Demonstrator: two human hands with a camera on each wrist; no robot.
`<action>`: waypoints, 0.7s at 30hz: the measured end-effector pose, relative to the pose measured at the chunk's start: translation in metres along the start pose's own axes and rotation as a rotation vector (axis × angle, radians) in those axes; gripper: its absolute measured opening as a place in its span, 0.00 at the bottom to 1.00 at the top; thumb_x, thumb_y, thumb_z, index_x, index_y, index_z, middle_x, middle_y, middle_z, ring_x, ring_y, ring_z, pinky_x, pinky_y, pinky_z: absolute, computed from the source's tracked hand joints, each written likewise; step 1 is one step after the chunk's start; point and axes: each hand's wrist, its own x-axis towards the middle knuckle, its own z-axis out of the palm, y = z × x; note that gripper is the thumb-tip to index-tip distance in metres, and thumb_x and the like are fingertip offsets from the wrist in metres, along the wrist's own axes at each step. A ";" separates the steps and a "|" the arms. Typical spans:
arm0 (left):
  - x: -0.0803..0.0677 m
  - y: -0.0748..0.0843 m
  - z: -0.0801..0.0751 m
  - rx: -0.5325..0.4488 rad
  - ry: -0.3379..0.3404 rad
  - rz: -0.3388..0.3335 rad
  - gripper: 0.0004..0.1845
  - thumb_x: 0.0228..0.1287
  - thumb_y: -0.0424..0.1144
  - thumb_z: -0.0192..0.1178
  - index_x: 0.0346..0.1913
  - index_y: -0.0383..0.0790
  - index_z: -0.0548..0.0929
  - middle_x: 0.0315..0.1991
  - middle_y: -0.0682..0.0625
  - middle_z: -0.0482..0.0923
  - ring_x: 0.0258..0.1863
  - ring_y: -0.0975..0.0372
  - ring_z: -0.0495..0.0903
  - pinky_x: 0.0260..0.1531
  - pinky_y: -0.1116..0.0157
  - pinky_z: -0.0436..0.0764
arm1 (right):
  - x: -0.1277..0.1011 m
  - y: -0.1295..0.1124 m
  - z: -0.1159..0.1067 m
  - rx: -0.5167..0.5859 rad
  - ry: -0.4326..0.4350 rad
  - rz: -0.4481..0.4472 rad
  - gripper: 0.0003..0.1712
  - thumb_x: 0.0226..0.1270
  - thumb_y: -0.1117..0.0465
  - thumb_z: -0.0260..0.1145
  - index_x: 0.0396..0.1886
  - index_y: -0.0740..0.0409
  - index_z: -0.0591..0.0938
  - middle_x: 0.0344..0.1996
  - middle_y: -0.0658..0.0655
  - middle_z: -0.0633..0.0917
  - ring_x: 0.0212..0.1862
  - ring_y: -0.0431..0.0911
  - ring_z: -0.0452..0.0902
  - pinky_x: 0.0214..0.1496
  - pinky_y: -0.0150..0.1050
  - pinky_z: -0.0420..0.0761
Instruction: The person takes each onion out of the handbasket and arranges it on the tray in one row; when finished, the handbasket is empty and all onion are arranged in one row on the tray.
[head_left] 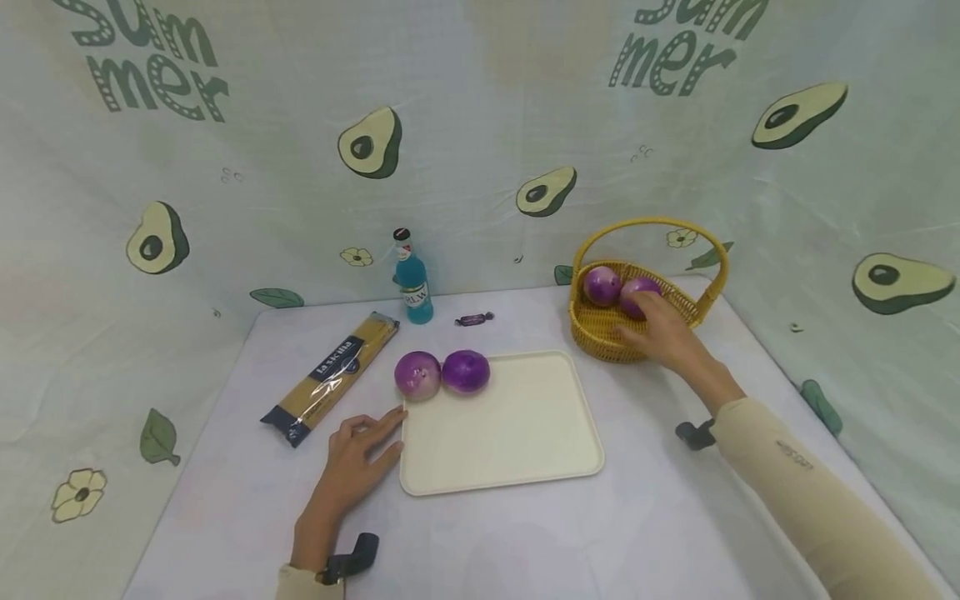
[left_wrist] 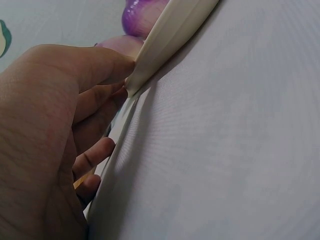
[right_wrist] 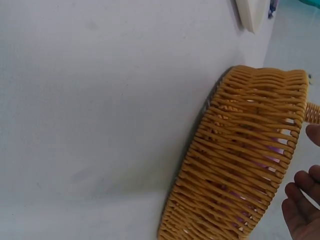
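In the head view, a cream tray (head_left: 502, 442) has two purple-and-white onions at its back left: one onion (head_left: 417, 376) on the left corner, another onion (head_left: 466, 372) beside it. The fingertips and thumb of my left hand (head_left: 356, 458) touch the tray's left edge; the left wrist view shows these fingers at the tray rim (left_wrist: 160, 47). My right hand (head_left: 667, 333) reaches over the yellow wicker basket (head_left: 607, 346), thumb spread from the fingers. Its fingers overlap the right onion (head_left: 636, 293) in the basket; a second onion (head_left: 602, 286) lies left of it.
Behind the tray stand a blue bottle (head_left: 414, 287) and a small dark-wrapped candy (head_left: 474, 319). A pack of spaghetti (head_left: 333, 375) lies left of the tray. The basket's tall handle (head_left: 652, 222) arches over it. A printed cloth backdrop (head_left: 465, 100) rises behind the table.
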 end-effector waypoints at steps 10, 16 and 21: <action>0.001 0.001 0.000 0.008 0.003 0.009 0.27 0.70 0.52 0.61 0.71 0.61 0.73 0.69 0.61 0.71 0.59 0.56 0.64 0.61 0.48 0.55 | 0.006 0.012 -0.001 -0.013 -0.012 0.024 0.39 0.70 0.58 0.67 0.72 0.74 0.62 0.68 0.77 0.63 0.70 0.71 0.55 0.70 0.66 0.56; 0.001 0.000 0.001 0.009 0.003 0.011 0.27 0.70 0.51 0.61 0.71 0.61 0.73 0.70 0.61 0.70 0.60 0.56 0.64 0.61 0.47 0.55 | 0.009 0.017 0.000 -0.021 0.003 0.021 0.39 0.69 0.59 0.67 0.71 0.74 0.63 0.67 0.77 0.65 0.70 0.70 0.56 0.70 0.65 0.56; 0.001 -0.001 0.001 0.011 0.004 0.015 0.27 0.70 0.51 0.61 0.71 0.61 0.73 0.70 0.60 0.70 0.60 0.56 0.64 0.61 0.47 0.55 | 0.012 0.022 0.001 -0.031 -0.002 0.024 0.38 0.70 0.59 0.67 0.71 0.74 0.62 0.67 0.77 0.64 0.70 0.70 0.56 0.70 0.65 0.56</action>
